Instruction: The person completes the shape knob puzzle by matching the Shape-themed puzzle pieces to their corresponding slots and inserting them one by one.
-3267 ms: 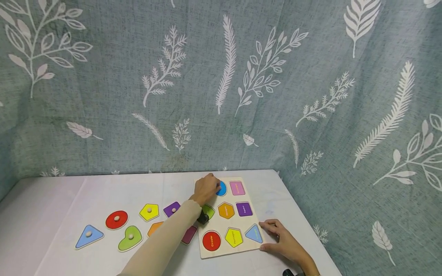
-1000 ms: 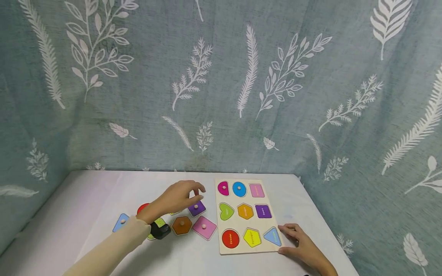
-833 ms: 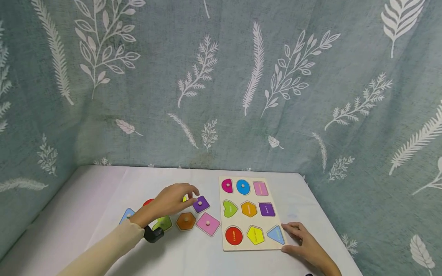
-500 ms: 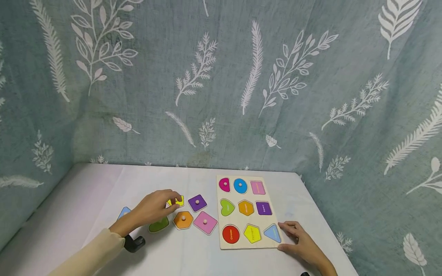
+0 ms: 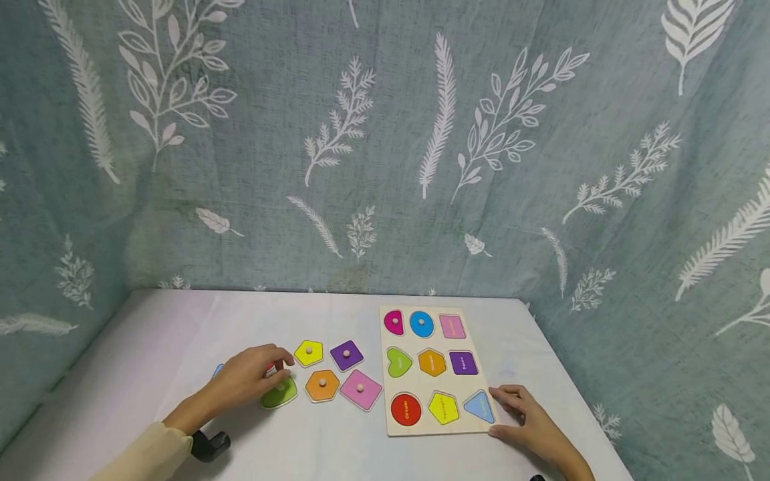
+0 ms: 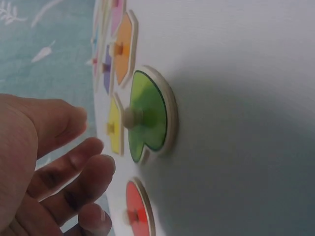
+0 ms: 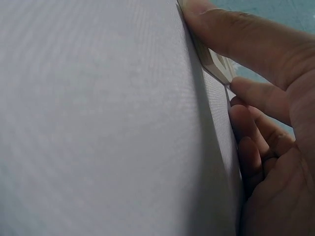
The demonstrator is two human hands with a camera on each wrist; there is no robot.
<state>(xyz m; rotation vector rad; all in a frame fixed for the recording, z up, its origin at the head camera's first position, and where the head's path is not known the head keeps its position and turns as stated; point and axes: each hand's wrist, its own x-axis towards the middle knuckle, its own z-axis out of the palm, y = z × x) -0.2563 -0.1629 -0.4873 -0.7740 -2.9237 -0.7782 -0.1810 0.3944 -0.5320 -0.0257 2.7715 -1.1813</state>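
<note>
- Now the left hand [image 5: 243,377] has moved left, uncovering the yellow pentagon [image 5: 309,359] and coming near the green heart [image 6: 152,110] and the red circle [image 6: 141,211]. Its fingers are loosely bent and carry no piece.
- The right hand [image 5: 532,417] still holds the near-right corner of the puzzle board [image 5: 408,343] between thumb and index finger.
- Status, as judged: early stage. The magenta half-circle [image 5: 393,327] and the blue round piece [image 5: 422,329] sit in the board's far row; seven spaces remain unfilled.
- Also loose, left of the board: purple square [image 5: 346,361], orange hexagon [image 5: 322,391], pink rectangle [image 5: 361,395] and blue triangle [image 5: 218,369], the last mostly hidden.
- Material: apparently wood. Visible loose pieces have flat coloured faces, pale thick rims and round knobs.
- Support: the tabletop [image 5: 331,447] appears cloth-covered, white and finely woven.
</note>
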